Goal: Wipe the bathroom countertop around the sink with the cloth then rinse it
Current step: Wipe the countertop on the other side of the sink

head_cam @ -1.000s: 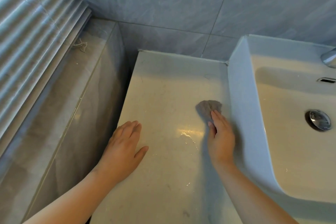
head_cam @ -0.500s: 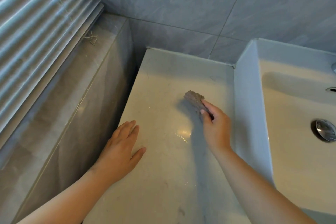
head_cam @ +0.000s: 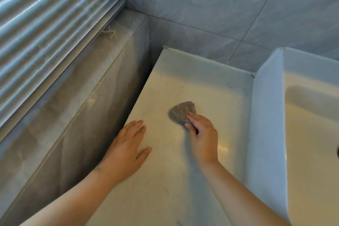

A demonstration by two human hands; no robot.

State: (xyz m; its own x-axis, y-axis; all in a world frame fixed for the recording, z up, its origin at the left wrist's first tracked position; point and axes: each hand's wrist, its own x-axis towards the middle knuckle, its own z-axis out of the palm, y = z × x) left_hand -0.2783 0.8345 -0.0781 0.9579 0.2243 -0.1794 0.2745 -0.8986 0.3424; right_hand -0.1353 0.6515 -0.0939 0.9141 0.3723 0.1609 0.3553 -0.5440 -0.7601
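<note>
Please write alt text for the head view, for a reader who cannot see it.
A person's right hand holds a grey cloth against a pale countertop, while the left hand rests flat beside it. A white sink stands to the right, grey wall tiles behind, and blinds to the left.

glossy stone countertop, rough grey cloth.

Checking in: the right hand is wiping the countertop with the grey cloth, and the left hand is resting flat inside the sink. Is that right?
Not quite. The head view shows the left hand resting flat on the countertop, near its left edge, not inside the sink. The rest is right: the right hand holds the grey cloth against the countertop, left of the sink.
</note>
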